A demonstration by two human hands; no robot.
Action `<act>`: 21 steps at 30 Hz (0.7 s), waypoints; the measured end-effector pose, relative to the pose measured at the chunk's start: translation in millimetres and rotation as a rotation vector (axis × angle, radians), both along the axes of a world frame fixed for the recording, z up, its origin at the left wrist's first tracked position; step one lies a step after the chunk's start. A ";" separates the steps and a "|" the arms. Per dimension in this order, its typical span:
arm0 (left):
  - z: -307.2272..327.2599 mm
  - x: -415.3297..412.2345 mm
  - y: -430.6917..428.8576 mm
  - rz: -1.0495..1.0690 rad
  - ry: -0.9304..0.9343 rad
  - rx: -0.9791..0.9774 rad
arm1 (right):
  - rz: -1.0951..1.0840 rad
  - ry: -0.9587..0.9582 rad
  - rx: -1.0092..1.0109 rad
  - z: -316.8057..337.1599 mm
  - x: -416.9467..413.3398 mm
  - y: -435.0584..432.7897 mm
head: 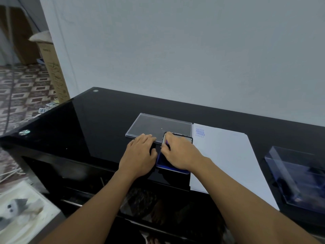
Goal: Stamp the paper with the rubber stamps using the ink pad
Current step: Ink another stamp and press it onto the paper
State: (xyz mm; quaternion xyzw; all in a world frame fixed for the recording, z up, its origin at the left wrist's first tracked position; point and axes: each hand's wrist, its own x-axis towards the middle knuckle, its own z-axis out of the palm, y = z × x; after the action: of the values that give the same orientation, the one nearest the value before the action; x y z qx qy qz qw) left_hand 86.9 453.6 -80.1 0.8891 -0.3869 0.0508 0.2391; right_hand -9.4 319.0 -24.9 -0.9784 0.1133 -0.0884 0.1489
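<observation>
A blue ink pad (161,163) lies open on the black glass table, mostly covered by my right hand (179,152). My right hand grips a small rubber stamp (166,142) and holds it down on the pad; only a sliver of the stamp shows. My left hand (139,154) rests flat on the table just left of the pad, fingers straight. To the right lies a white sheet of paper (226,159) with several blue "AMENDED" imprints (200,132) at its top left corner.
A clear plastic lid (158,125) lies flat behind the hands. A clear plastic box (299,175) with dark items inside stands at the far right. The wall runs close behind the table (79,124). Cardboard boxes and cables are on the floor to the left.
</observation>
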 end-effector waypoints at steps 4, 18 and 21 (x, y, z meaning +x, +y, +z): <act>-0.2 -0.1 -0.1 0.000 0.014 0.008 | 0.004 -0.010 0.005 -1.3 0.2 -0.1; 9.1 3.1 -2.5 -0.011 0.087 0.016 | 0.024 -0.012 0.020 1.6 0.0 -1.4; 20.9 2.7 -6.3 -0.009 0.124 -0.048 | 0.021 0.016 0.065 7.3 0.1 -5.4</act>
State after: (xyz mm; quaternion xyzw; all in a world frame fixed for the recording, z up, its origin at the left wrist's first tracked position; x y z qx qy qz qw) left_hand 89.7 447.3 -59.1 0.8829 -0.3740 0.0038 0.2839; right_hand -9.2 313.6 -17.5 -0.9748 0.1072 -0.0755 0.1805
